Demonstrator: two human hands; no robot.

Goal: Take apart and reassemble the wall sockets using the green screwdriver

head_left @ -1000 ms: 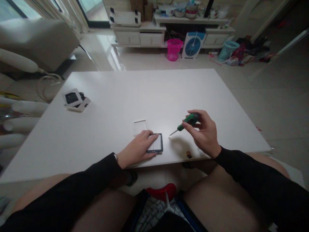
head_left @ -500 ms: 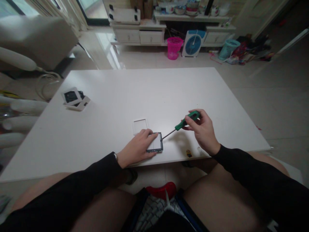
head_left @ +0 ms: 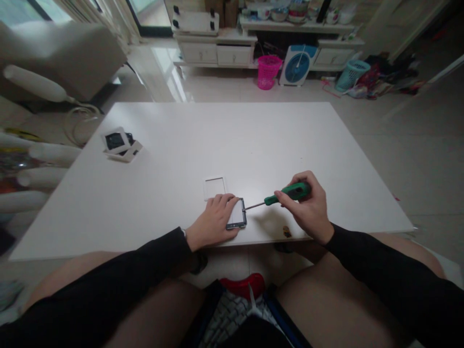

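My left hand point(head_left: 217, 217) grips a white wall switch point(head_left: 237, 212) with a dark rim, fingers over its face and thumb along the near edge. The switch lies flat by the table's near edge, its left part hidden under the hand. My right hand point(head_left: 308, 205) is wrapped round the green handle of a screwdriver point(head_left: 286, 194). The screwdriver slants down to the left, and its tip touches the switch's right rim. Just behind my left hand lies a white square frame point(head_left: 215, 178). A small yellow-and-black piece point(head_left: 286, 231) is on the table below the screwdriver.
White plates with dark parts point(head_left: 123, 145) are piled at the left of the white table point(head_left: 253, 130). Beyond the table are a pink basket point(head_left: 268, 72), a blue fan point(head_left: 297, 65) and a low white cabinet point(head_left: 199, 52).
My right hand has lowered and shifted right, so the screwdriver lies at a flatter angle, tip still at the switch's rim. My left hand keeps its hold. The whole view has swung slightly.
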